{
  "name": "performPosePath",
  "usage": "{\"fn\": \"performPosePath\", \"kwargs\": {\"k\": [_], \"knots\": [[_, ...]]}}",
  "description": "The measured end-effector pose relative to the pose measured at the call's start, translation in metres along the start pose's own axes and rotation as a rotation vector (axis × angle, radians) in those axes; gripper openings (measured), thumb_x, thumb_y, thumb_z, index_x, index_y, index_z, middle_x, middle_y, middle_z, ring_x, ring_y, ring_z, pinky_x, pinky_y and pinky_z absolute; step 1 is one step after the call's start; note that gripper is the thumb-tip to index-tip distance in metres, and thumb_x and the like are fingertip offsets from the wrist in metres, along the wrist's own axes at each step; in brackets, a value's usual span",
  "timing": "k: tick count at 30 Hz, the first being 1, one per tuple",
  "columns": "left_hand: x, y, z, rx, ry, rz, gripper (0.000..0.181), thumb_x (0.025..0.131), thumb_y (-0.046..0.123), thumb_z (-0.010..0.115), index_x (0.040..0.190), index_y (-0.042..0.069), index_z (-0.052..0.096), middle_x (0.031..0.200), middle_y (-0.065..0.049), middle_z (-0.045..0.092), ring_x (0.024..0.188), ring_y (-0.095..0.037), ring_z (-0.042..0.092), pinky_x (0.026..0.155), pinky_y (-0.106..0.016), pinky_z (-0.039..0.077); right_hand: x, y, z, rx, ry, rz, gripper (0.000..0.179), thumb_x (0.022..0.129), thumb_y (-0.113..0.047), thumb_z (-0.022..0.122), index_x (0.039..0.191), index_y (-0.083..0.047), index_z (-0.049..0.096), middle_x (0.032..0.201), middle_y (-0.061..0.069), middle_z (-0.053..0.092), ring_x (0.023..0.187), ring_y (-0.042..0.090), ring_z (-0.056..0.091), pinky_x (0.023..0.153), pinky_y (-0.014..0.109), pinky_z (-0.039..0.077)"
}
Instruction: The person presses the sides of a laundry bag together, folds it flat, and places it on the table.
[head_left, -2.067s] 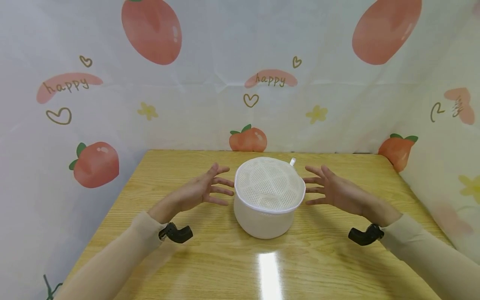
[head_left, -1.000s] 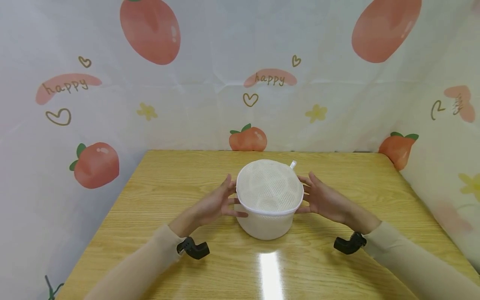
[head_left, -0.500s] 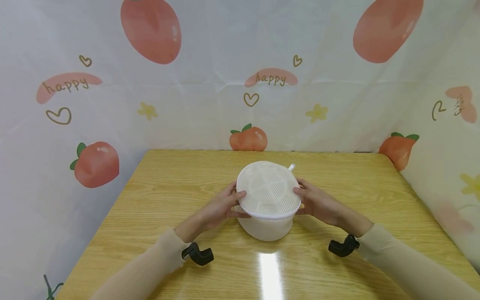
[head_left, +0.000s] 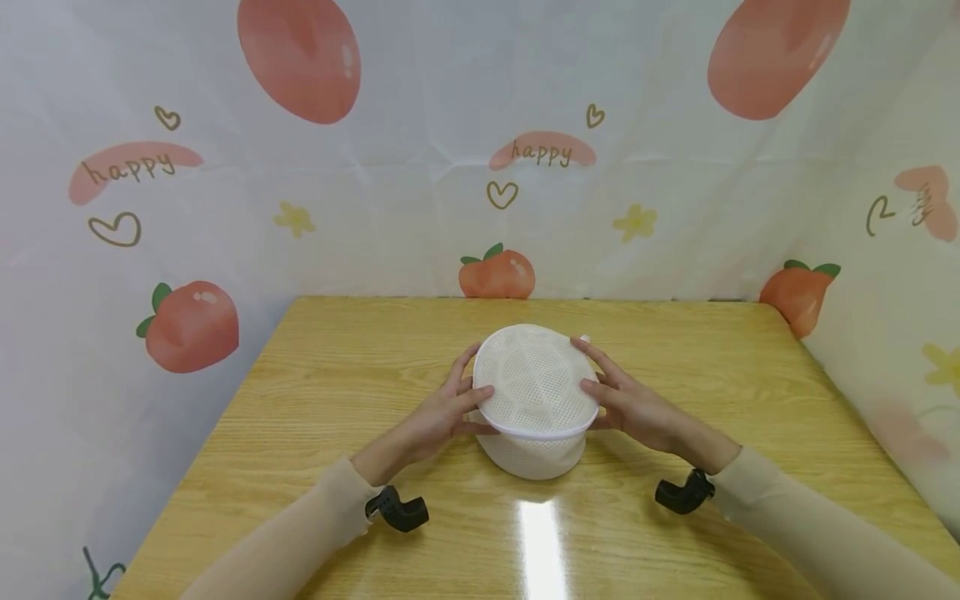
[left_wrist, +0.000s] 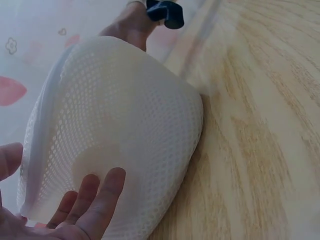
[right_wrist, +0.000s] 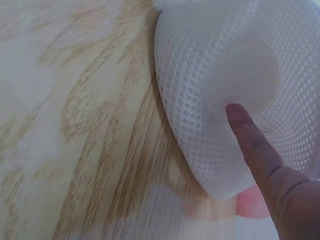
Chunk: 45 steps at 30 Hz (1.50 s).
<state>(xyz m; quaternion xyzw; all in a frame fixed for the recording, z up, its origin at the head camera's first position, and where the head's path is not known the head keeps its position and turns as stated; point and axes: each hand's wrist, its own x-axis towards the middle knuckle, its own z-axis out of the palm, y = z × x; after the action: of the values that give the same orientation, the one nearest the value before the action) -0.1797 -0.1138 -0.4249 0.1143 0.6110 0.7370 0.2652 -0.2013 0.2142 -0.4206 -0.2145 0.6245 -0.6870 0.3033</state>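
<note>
One round, off-white mesh bag (head_left: 536, 382), white-rimmed, in the grip of the fingers (left_wrist: 103, 202), left hand (head_left: 437, 421) and right hand (head_left: 639, 412).

Head view: both arms extended forward, converging. Left forearm (head_left: 300, 521), sleeved in beige, slants toward 1–2 o'clock; left wrist (head_left: 371, 458) bare past the cuff. Right forearm (head_left: 810, 525), sleeved alike, slants toward 10 o'clock. Left hand (head_left: 433, 423) and right hand (head_left: 643, 412) well apart, facing each other, both gripping, thumbs opposed to spread fingers. Left thumb points to 2 o'clock, right to 9–10. Left wrist view: thumb (left_wrist: 9, 159) at 9 o'clock, three fingers (left_wrist: 102, 205) bent toward 1. Right wrist view: one finger (right_wrist: 257, 150) nearly straight, aimed at 11.
</note>
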Motion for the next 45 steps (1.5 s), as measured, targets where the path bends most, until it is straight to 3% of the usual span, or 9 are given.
{"fn": "performPosePath", "kwargs": {"k": [6, 10, 19, 25, 30, 33, 39, 45], "knots": [[0.002, -0.005, 0.001, 0.053, 0.003, -0.021, 0.079, 0.109, 0.021, 0.057, 0.165, 0.045, 0.007, 0.171, -0.017, 0.008, 0.145, -0.042, 0.039, 0.105, -0.057, 0.05, 0.003, 0.004, 0.0, -0.013, 0.009, 0.028, 0.07, 0.114, -0.017, 0.043, 0.169, -0.033, 0.003, 0.171, 0.017, 0.003, 0.13, 0.023, 0.056, 0.104, 0.06, 0.05], [0.003, -0.01, 0.003, 0.109, 0.004, -0.029, 0.074, 0.108, 0.02, 0.058, 0.166, 0.038, 0.014, 0.171, -0.018, -0.001, 0.144, -0.042, 0.039, 0.104, -0.055, 0.051, 0.005, 0.009, 0.001, -0.026, 0.028, 0.048, 0.072, 0.113, -0.017, 0.047, 0.169, -0.03, 0.004, 0.168, 0.025, 0.011, 0.13, 0.024, 0.055, 0.103, 0.054, 0.052], [0.005, -0.013, 0.004, 0.115, 0.044, -0.056, 0.078, 0.105, 0.014, 0.063, 0.166, 0.035, 0.018, 0.171, -0.02, 0.005, 0.143, -0.038, 0.041, 0.112, -0.053, 0.044, 0.007, 0.015, 0.001, -0.028, 0.061, 0.082, 0.075, 0.11, -0.014, 0.053, 0.168, -0.027, 0.007, 0.164, 0.031, 0.019, 0.128, 0.028, 0.055, 0.1, 0.044, 0.055], [0.009, -0.018, 0.005, 0.1, 0.07, -0.058, 0.081, 0.103, 0.007, 0.064, 0.167, 0.028, 0.019, 0.17, -0.023, 0.007, 0.145, -0.038, 0.038, 0.114, -0.05, 0.042, 0.009, 0.02, 0.0, -0.055, 0.068, 0.104, 0.078, 0.108, -0.013, 0.058, 0.167, -0.025, 0.008, 0.16, 0.033, 0.023, 0.126, 0.029, 0.057, 0.098, 0.039, 0.055], [0.01, -0.021, 0.004, 0.1, 0.089, -0.048, 0.083, 0.1, 0.0, 0.066, 0.166, 0.021, 0.021, 0.169, -0.023, 0.011, 0.144, -0.037, 0.039, 0.111, -0.043, 0.044, 0.012, 0.022, 0.0, -0.104, 0.089, 0.12, 0.078, 0.105, -0.011, 0.064, 0.165, -0.021, 0.015, 0.152, 0.033, 0.034, 0.122, 0.03, 0.058, 0.095, 0.036, 0.055], [0.009, -0.021, 0.005, 0.114, 0.092, -0.032, 0.083, 0.099, -0.002, 0.066, 0.166, 0.018, 0.02, 0.169, -0.023, 0.011, 0.145, -0.037, 0.039, 0.108, -0.039, 0.046, 0.014, 0.022, 0.0, -0.119, 0.106, 0.126, 0.078, 0.103, -0.01, 0.067, 0.163, -0.019, 0.018, 0.146, 0.032, 0.041, 0.119, 0.03, 0.059, 0.093, 0.036, 0.056], [0.008, -0.021, 0.005, 0.129, 0.097, -0.024, 0.084, 0.1, 0.001, 0.066, 0.167, 0.018, 0.018, 0.169, -0.024, 0.011, 0.148, -0.04, 0.035, 0.115, -0.047, 0.04, 0.013, 0.016, -0.003, -0.112, 0.092, 0.143, 0.078, 0.102, -0.009, 0.067, 0.163, -0.018, 0.019, 0.145, 0.031, 0.042, 0.119, 0.03, 0.06, 0.095, 0.038, 0.056], [-0.002, -0.015, 0.002, 0.208, 0.128, -0.039, 0.085, 0.102, 0.012, 0.068, 0.167, 0.019, 0.015, 0.157, -0.028, 0.026, 0.138, -0.04, 0.049, 0.109, -0.046, 0.048, 0.006, -0.002, -0.014, -0.154, 0.06, 0.165, 0.076, 0.103, -0.011, 0.066, 0.164, -0.017, 0.022, 0.144, 0.033, 0.04, 0.119, 0.034, 0.063, 0.1, 0.047, 0.055]]}}
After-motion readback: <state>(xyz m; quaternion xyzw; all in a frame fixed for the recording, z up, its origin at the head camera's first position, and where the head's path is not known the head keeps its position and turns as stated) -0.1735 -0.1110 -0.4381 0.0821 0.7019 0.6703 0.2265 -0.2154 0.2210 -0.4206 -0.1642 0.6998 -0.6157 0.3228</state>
